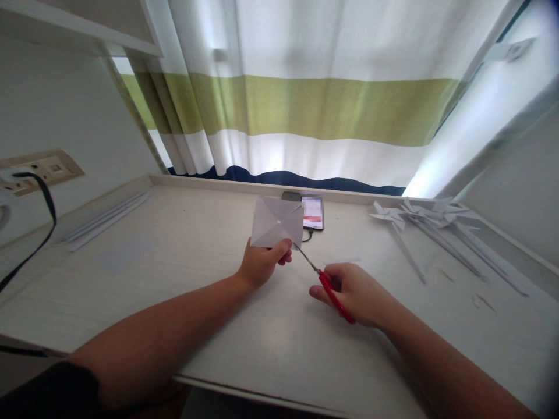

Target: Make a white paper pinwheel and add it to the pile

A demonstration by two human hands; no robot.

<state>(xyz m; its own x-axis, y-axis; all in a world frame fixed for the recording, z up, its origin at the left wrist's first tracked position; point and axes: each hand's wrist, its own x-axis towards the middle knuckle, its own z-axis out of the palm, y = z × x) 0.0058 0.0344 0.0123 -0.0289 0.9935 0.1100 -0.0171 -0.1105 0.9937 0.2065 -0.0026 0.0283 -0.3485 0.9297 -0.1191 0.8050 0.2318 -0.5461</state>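
A square sheet of white paper (273, 224) with diagonal creases and a small pale spot at its centre is held up over the desk. My left hand (264, 259) pinches its lower edge, thumb in front. A slit seems to run in from the paper's upper right corner. My right hand (349, 291) grips red-handled scissors (334, 297), their blades pointing up and left. The blade tips meet the paper's lower right corner, close to my left thumb. Whether the blades are parted there I cannot tell.
Several white paper pinwheels (388, 215) on sticks lie at the right of the white desk (262, 361). Paper sticks (109, 218) rest at the left. Behind the paper are a lit phone (312, 212) with a cable and a dark device (292, 196). A black cord (48, 203) hangs from the wall socket.
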